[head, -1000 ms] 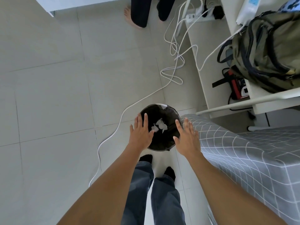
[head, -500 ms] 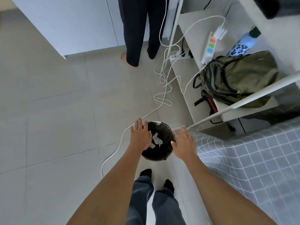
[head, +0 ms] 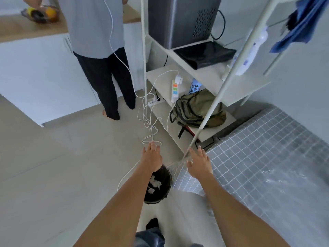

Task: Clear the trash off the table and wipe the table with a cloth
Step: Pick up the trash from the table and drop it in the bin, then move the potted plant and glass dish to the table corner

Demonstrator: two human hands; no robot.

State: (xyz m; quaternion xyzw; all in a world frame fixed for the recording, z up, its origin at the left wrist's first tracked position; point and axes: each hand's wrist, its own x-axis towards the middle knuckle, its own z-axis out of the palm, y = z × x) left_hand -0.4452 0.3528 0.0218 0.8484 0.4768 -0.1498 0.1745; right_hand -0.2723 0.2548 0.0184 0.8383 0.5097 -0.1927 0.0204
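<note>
Both of my hands are empty. My left hand (head: 152, 158) is stretched out flat, fingers straight and slightly spread, above the far rim of the round black waste bin (head: 157, 188). My right hand (head: 199, 164) is also flat with fingers loosely spread, held over the near corner of the table covered in a grey cloth with a white grid pattern (head: 258, 157), under what looks like a clear plastic sheet. Neither hand holds or touches anything that I can make out.

Crumpled white paper scraps (head: 154, 184) lie inside the bin, which stands on the pale tiled floor (head: 53, 166) just beside the table's corner. A tangled white cable (head: 149, 125) trails across the floor near it. Beyond stands a white metal shelf rack (head: 201, 72) holding an olive green backpack (head: 197, 109), and a crumpled blue cloth (head: 300, 24) hangs at the rack's upper right. Another person stands at a counter further off.

I judge the trash step to be done, or nearly so, though most of the tabletop is out of view. The next move calls for fetching a cloth, perhaps that blue one, then wiping the table.
</note>
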